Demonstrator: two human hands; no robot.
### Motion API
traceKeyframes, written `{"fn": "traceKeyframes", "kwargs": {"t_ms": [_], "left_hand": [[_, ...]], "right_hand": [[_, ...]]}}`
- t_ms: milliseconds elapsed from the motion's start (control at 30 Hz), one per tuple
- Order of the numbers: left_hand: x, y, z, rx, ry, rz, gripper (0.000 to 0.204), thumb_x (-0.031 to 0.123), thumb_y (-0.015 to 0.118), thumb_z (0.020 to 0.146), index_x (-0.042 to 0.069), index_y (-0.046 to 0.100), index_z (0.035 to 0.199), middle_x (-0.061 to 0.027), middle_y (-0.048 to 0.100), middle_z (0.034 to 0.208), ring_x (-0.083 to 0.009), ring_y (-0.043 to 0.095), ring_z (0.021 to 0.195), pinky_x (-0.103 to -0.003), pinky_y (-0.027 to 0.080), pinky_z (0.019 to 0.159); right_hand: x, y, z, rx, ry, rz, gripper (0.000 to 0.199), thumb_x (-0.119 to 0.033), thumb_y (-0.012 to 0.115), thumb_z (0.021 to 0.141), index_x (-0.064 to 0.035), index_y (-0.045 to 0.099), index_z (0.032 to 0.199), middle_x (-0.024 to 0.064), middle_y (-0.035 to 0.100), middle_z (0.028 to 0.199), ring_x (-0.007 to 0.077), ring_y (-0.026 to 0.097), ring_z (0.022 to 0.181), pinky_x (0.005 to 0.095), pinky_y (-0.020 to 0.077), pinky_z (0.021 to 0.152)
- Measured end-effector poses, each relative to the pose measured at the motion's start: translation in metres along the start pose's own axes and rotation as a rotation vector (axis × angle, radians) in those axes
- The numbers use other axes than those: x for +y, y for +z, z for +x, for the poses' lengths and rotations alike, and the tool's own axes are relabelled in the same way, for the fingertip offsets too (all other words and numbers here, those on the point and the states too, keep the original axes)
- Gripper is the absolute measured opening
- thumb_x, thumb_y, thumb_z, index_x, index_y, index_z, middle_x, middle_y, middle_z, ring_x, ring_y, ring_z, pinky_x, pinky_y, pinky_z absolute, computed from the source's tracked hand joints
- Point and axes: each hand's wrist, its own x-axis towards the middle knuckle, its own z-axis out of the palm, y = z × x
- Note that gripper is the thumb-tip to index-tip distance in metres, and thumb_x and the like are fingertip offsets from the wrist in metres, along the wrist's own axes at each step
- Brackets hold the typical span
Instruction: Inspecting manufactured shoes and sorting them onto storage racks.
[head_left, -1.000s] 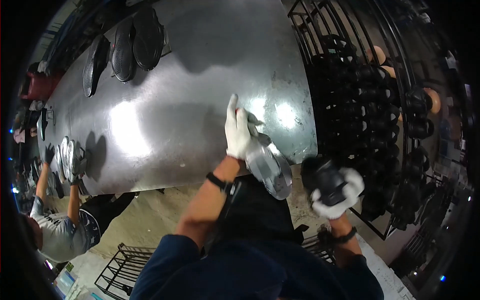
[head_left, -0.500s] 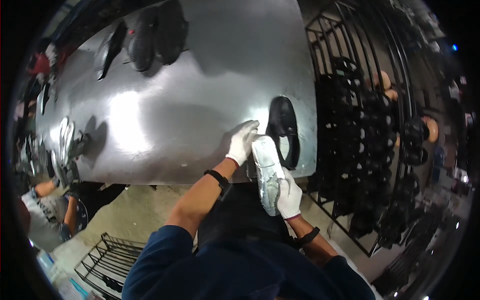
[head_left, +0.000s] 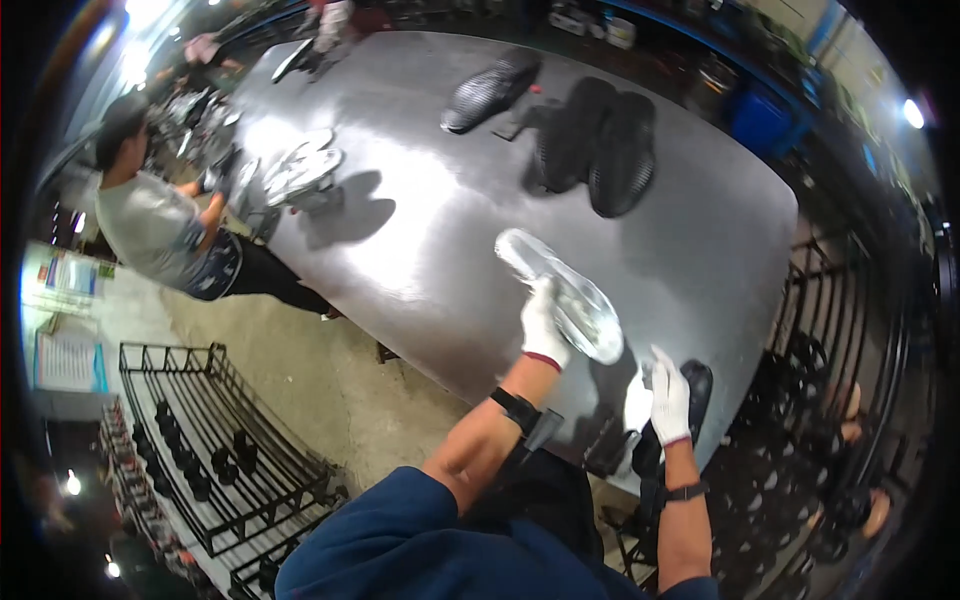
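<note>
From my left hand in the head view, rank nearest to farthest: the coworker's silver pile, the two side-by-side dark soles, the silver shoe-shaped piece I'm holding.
1. Silver shoe-shaped piece: in your left hand.
2. Two side-by-side dark soles: ahead, slightly right.
3. Silver pile: far left, near the coworker.

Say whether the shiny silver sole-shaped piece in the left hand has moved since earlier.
Yes: the shiny silver sole-shaped piece has moved inward from the near edge of the grey metal table.
</note>
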Motion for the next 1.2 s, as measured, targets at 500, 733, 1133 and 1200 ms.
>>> {"fn": "traceKeyframes", "kwargs": {"t_ms": [500,733,1133,1200], "left_hand": [[0.279,0.14,0.177,0.258,1.301,1.492,0.101,0.043,0.08,0.083,-0.012,0.034,0.155,-0.0327,0.05,0.15,-0.0418,0.052,0.139,-0.043,0.043,0.115],[0.318,0.156,0.254,-0.315,0.207,0.977,0.054,0.03,0.081,0.091,-0.002,0.065,0.132,-0.0122,0.074,0.114,-0.0225,0.072,0.097,-0.037,0.059,0.088],[0.111,-0.066,-0.018,-0.337,0.014,1.031,0.05,0.018,0.058,0.104,0.004,0.049,0.151,-0.012,0.071,0.119,-0.023,0.066,0.111,-0.033,0.058,0.084],[0.1,-0.092,0.007,-0.145,0.084,0.914,0.046,0.026,0.053,0.105,0.006,0.054,0.147,-0.0121,0.072,0.116,-0.0248,0.067,0.113,-0.035,0.058,0.087]], "right_hand": [[0.095,0.022,-0.013,0.129,0.27,-0.498,0.024,-0.018,0.079,0.084,0.0005,0.064,0.09,0.0146,0.064,0.092,0.0322,0.065,0.087,0.0431,0.0529,0.082],[0.082,0.012,-0.002,0.066,0.261,-0.503,0.03,-0.026,0.08,0.083,0.0009,0.067,0.088,0.0175,0.066,0.093,0.0336,0.067,0.091,0.0437,0.0536,0.084],[-0.076,0.08,0.095,-0.446,0.049,0.524,0.07,-0.025,0.075,0.096,0.007,0.047,0.152,0.0215,0.066,0.137,0.0253,0.065,0.122,0.0336,0.0508,0.105],[-0.077,0.051,0.088,-0.569,0.027,0.231,0.08,-0.031,0.083,0.088,0.0041,0.05,0.152,0.0194,0.071,0.129,0.0217,0.066,0.117,0.0321,0.0493,0.105]]}}
